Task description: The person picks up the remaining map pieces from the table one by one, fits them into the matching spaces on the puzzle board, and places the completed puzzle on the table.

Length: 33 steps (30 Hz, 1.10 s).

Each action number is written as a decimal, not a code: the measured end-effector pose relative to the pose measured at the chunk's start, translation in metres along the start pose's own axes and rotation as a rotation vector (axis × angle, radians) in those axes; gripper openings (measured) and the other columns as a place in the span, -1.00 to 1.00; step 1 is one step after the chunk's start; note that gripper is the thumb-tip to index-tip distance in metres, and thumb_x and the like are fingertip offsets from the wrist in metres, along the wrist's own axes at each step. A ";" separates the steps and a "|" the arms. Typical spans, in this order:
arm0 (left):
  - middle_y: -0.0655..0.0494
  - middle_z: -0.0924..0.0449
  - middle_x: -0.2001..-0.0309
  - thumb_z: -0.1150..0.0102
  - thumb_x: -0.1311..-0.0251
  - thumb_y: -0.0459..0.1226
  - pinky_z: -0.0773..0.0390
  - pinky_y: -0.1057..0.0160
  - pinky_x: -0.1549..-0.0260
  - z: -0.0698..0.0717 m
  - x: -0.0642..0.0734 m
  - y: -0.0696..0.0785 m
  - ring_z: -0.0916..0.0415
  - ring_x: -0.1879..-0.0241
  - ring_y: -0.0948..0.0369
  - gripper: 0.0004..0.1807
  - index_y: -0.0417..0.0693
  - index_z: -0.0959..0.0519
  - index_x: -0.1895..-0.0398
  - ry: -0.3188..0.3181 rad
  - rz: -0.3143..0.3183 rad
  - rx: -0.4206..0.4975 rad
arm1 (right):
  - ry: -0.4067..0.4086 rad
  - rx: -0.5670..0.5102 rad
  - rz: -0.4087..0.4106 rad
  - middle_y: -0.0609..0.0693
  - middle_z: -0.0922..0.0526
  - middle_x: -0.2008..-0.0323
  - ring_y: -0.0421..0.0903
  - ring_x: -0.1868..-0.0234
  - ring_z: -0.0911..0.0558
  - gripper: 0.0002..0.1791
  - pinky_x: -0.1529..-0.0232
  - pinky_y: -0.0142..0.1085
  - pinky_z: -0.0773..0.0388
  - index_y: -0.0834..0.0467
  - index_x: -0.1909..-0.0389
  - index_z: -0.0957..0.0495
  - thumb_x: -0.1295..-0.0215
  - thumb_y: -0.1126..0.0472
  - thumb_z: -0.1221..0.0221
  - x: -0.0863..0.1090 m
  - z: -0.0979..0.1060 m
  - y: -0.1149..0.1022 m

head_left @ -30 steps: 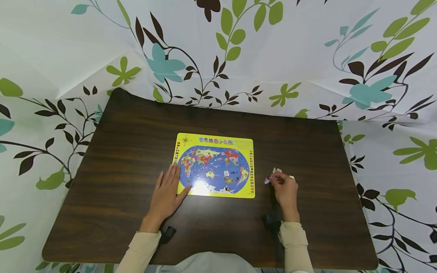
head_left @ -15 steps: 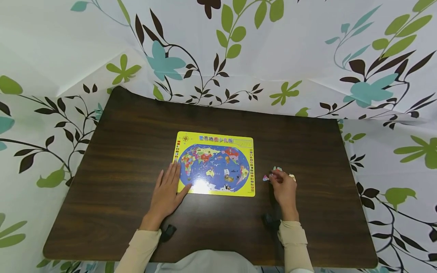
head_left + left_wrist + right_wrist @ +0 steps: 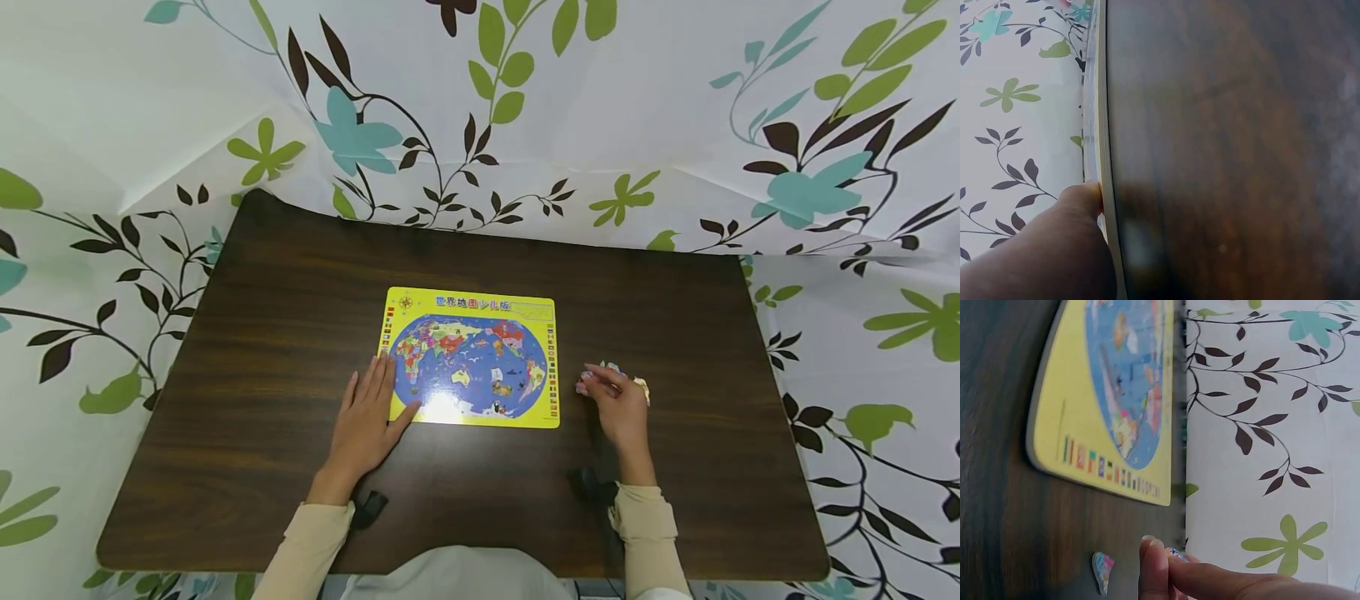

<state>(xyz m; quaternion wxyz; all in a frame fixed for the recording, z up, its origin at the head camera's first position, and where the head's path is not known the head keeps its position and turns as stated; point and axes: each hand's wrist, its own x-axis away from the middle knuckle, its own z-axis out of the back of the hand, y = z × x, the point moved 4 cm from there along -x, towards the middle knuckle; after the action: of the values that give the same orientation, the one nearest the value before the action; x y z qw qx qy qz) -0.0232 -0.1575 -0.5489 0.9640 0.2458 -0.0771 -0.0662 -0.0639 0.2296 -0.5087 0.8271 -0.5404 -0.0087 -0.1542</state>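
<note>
A yellow-bordered world map puzzle board (image 3: 480, 418) lies at the middle of the dark table. Its blue oval carries coloured land shapes. My left hand (image 3: 365, 425) is spread flat, fingertips on the board's left edge and thumb at its lower edge. To the right of the board, my right hand (image 3: 622, 415) pinches a small colourful puzzle piece (image 3: 1177, 554), mostly hidden by the fingers. Another puzzle piece (image 3: 1102, 573) lies on the table between that hand and the board. More small pieces show partly behind the fingers, and a pale yellow one (image 3: 642, 390) appears at the hand's right side.
A brown wood-grain table (image 3: 705, 417) extends around the board on all sides. Behind and beside it hangs a white cloth (image 3: 645, 108) printed with leaves and flowers. A black wrist device (image 3: 592, 485) sits at the right wrist, another (image 3: 370, 509) at the left.
My right hand's fingertips have shifted slightly left and away from me, towards the board. The left hand stays on the board's edge. The head view has tilted a little.
</note>
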 end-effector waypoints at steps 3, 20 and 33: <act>-0.06 0.25 -0.69 0.01 -0.48 0.20 0.40 -0.09 -0.57 0.000 -0.001 -0.001 0.33 -0.66 0.03 -0.01 -0.14 0.15 -0.69 0.001 0.002 -0.002 | -0.025 -0.045 -0.008 0.39 -0.71 0.07 -0.33 0.32 -0.76 -0.73 0.16 -0.44 -0.69 0.45 -0.06 -0.65 -0.43 0.40 -0.25 0.001 -0.003 -0.005; -0.06 0.26 -0.69 0.02 -0.48 0.21 0.41 -0.08 -0.57 -0.001 -0.001 -0.002 0.34 -0.66 0.03 -0.01 -0.14 0.16 -0.69 -0.010 0.011 -0.006 | -0.044 -0.001 -0.018 0.31 -0.77 0.20 0.08 0.25 -0.79 -0.80 0.29 -0.44 -0.70 0.40 0.13 -0.70 -0.35 0.33 -0.36 0.001 -0.032 -0.011; -0.08 0.23 -0.68 0.00 -0.48 0.18 0.40 -0.08 -0.57 -0.001 0.000 -0.001 0.32 -0.66 0.01 -0.02 -0.16 0.14 -0.68 -0.009 0.012 0.007 | -0.008 0.067 -0.051 0.23 -0.79 0.23 0.00 0.31 -0.80 -0.75 0.33 -0.45 -0.70 0.34 0.08 -0.76 -0.34 0.24 -0.39 -0.006 -0.060 -0.020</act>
<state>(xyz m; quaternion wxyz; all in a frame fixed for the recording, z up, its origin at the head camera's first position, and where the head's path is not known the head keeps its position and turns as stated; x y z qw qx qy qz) -0.0231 -0.1576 -0.5499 0.9632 0.2484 -0.0830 -0.0613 -0.0840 0.1698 -0.5168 0.8405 -0.5126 -0.0310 -0.1727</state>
